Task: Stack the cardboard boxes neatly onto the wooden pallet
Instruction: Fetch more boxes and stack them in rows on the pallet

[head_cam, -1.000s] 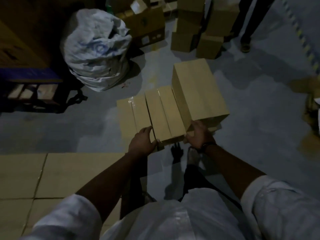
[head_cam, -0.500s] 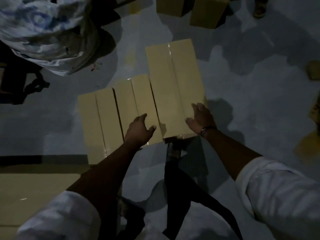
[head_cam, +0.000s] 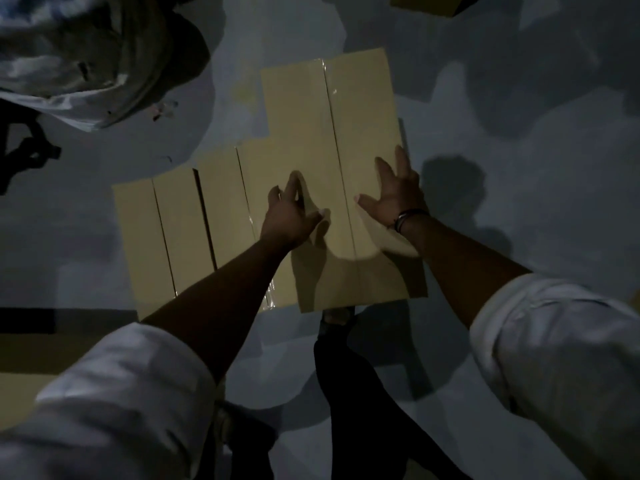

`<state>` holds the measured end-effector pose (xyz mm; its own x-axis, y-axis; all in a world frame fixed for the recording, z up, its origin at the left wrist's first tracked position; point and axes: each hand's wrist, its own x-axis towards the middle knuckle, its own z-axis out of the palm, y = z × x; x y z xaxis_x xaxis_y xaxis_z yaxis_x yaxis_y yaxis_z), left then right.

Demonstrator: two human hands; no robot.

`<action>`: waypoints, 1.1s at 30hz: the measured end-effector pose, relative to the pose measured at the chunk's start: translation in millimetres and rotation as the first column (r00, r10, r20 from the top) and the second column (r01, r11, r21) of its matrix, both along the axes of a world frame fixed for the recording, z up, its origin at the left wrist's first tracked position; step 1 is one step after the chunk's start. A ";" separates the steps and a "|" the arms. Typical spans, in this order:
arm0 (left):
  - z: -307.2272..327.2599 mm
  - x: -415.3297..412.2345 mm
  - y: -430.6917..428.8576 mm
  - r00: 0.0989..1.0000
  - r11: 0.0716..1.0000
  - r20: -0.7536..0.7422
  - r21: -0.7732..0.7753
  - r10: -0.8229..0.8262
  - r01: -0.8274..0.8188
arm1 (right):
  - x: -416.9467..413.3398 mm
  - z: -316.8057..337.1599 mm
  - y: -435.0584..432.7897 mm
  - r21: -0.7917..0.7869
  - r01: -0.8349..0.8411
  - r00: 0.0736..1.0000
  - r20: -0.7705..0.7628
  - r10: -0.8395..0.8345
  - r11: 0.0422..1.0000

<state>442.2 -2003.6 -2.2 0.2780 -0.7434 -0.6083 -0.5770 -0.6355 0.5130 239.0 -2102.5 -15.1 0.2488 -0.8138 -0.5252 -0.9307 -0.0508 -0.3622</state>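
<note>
Three taped cardboard boxes lie side by side on the grey floor. The tallest box (head_cam: 322, 126) is on the right, a middle box (head_cam: 225, 209) sits left of it and a low box (head_cam: 149, 237) lies at the far left. My left hand (head_cam: 291, 213) rests flat on the tall box's top near its left half, fingers spread. My right hand (head_cam: 394, 195), with a dark wristband, is spread over the top's right half near the right edge. Neither hand grips anything. No pallet is in view.
A big white sack (head_cam: 79, 60) lies at the upper left with a dark strap (head_cam: 27, 154) below it. Another box corner (head_cam: 433, 3) shows at the top edge. Flat cardboard (head_cam: 31, 386) is at the lower left. My dark trouser leg (head_cam: 363, 393) stands below the boxes.
The camera has tilted down and come closer over the boxes. Both hands have slid from the near edge of the boxes up onto the tall box's top, fingers spreading.
</note>
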 end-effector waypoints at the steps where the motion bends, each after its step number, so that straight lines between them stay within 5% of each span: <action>1: 2.0 -1.3 -2.2 1.000 1.000 -0.006 -0.009 0.027 -0.027 | 0.7 0.0 0.5 -0.010 -0.024 1.000 -0.014 0.024 1.000; 7: 34.6 -5.8 8.9 0.999 0.999 -0.020 0.017 0.037 -0.036 | 2.0 29.3 22.9 -0.057 -0.057 0.996 -0.065 0.054 0.997; 14: 113.3 9.9 92.8 0.974 1.000 0.226 -0.021 -0.009 0.014 | 39.0 106.9 91.8 -0.173 -0.157 0.987 -0.059 0.149 0.972; 24: 206.9 76.3 350.0 0.909 0.967 0.338 -0.017 0.246 -0.255 | 158.1 209.4 296.6 -0.235 -0.461 0.881 -0.006 0.473 0.855; 33: 257.2 88.8 644.6 0.699 0.790 0.420 -0.076 0.579 -0.608 | 237.4 251.7 554.1 -0.335 -0.744 0.608 0.022 0.794 0.579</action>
<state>530.9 -1359.0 255.0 0.8752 -0.3031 -0.3770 -0.2095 -0.9399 0.2696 476.4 -1548.4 236.7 0.9026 -0.3717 -0.2169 -0.4271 -0.8358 -0.3450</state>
